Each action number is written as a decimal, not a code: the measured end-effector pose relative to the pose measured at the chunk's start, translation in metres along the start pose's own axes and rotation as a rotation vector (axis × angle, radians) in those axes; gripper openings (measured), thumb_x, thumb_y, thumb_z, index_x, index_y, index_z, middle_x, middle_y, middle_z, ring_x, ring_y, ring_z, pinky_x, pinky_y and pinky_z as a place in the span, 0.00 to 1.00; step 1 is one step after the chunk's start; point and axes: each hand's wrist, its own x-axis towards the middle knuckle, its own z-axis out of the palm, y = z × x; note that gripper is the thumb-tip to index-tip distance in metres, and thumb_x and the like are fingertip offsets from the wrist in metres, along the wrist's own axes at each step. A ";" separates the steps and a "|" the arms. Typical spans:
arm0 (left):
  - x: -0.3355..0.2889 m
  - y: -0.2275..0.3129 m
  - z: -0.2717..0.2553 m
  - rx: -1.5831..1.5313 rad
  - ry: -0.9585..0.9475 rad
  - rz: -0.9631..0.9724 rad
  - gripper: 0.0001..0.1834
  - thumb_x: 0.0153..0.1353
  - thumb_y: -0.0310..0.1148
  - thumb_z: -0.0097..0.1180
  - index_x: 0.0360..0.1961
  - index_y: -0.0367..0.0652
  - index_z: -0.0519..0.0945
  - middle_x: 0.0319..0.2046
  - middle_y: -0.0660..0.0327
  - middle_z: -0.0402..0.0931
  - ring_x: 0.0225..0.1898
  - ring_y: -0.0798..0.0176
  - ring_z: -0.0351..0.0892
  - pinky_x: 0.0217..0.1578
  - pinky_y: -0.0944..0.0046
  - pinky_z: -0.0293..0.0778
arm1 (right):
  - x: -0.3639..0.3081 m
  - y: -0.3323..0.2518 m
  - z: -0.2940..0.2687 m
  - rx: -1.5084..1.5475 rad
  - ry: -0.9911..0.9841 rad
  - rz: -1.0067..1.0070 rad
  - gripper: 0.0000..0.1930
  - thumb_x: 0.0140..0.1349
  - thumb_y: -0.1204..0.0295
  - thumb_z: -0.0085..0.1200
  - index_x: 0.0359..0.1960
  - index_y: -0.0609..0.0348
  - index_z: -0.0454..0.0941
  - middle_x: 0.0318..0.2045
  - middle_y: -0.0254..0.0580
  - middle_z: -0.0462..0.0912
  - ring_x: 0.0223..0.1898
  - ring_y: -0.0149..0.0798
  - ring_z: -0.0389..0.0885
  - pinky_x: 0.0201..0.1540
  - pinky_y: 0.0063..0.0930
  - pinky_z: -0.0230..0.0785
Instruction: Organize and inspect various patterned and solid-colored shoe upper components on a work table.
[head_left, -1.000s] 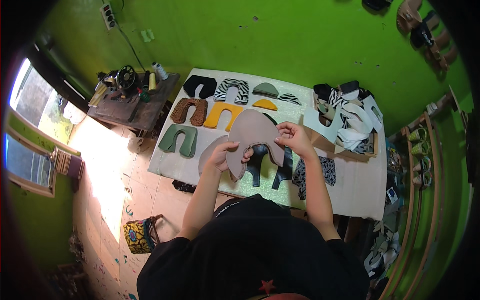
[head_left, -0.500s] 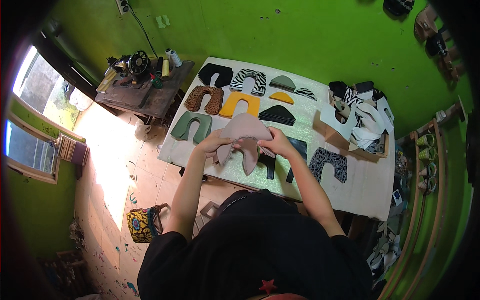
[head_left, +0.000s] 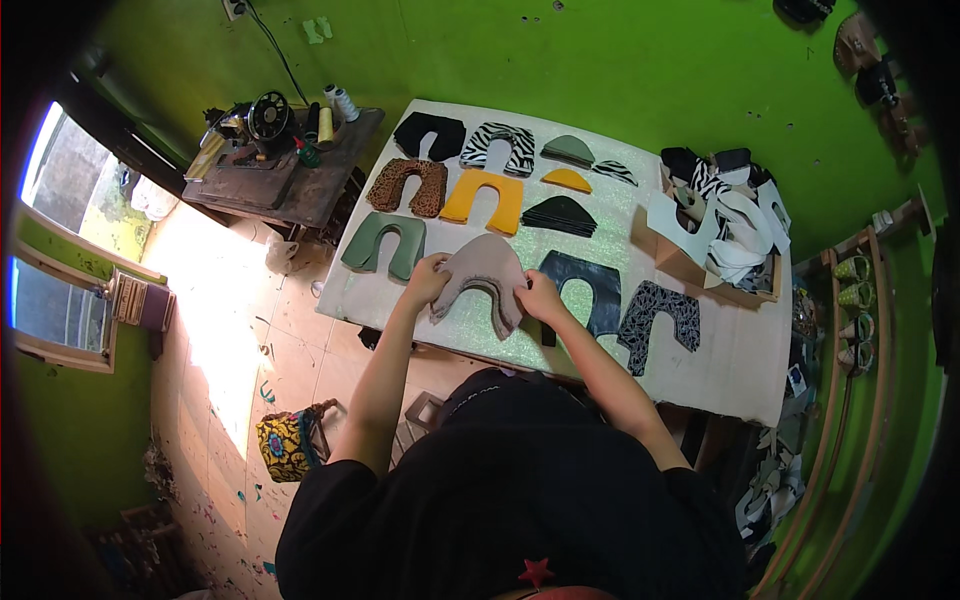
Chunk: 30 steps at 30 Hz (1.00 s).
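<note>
A stack of beige U-shaped cut pieces, probably shoe uppers, is spread slightly at its lower edges over the near edge of the table. My left hand grips its left side and my right hand grips its right side, fingers closed on both. Right of it lie a dark glossy U-shaped stack, partly behind my right hand, and a grey patterned one. Green, yellow, leopard-print, black and zebra-print U-shaped stacks sit farther left and back.
Half-moon pieces in green, yellow, zebra print and black lie on the pale table. A carton of scraps stands at right. Left are a sewing machine and a patterned bag.
The beige stack has gone from raised and bent, with pieces splayed apart, to lower and flatter, its pieces closer together. Both hands still grip its sides; the dark stack shows more.
</note>
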 end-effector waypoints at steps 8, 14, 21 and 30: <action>-0.004 -0.008 0.004 0.054 0.033 -0.030 0.16 0.47 0.24 0.54 0.40 0.34 0.75 0.32 0.54 0.77 0.34 0.61 0.76 0.37 0.66 0.70 | -0.007 0.010 0.008 -0.059 0.014 0.075 0.13 0.45 0.67 0.54 0.30 0.65 0.75 0.25 0.51 0.79 0.28 0.47 0.78 0.33 0.34 0.68; -0.008 -0.007 0.007 0.164 0.097 0.025 0.17 0.46 0.23 0.53 0.41 0.35 0.75 0.33 0.49 0.77 0.37 0.54 0.77 0.39 0.62 0.71 | -0.009 0.003 0.010 -0.089 0.034 0.097 0.16 0.48 0.61 0.51 0.21 0.66 0.76 0.20 0.57 0.76 0.25 0.53 0.77 0.31 0.38 0.67; -0.020 0.001 0.009 0.231 0.220 0.074 0.17 0.45 0.26 0.55 0.40 0.35 0.75 0.33 0.48 0.76 0.38 0.51 0.75 0.42 0.60 0.69 | -0.014 -0.009 0.010 -0.070 0.034 0.123 0.19 0.48 0.59 0.49 0.18 0.68 0.75 0.18 0.60 0.74 0.25 0.57 0.75 0.31 0.42 0.66; -0.045 0.034 0.031 0.551 0.307 0.324 0.22 0.42 0.27 0.60 0.43 0.45 0.74 0.49 0.51 0.66 0.51 0.48 0.65 0.50 0.57 0.62 | -0.017 -0.009 0.001 0.237 -0.198 0.253 0.14 0.52 0.69 0.52 0.28 0.71 0.67 0.14 0.55 0.75 0.17 0.43 0.79 0.17 0.32 0.70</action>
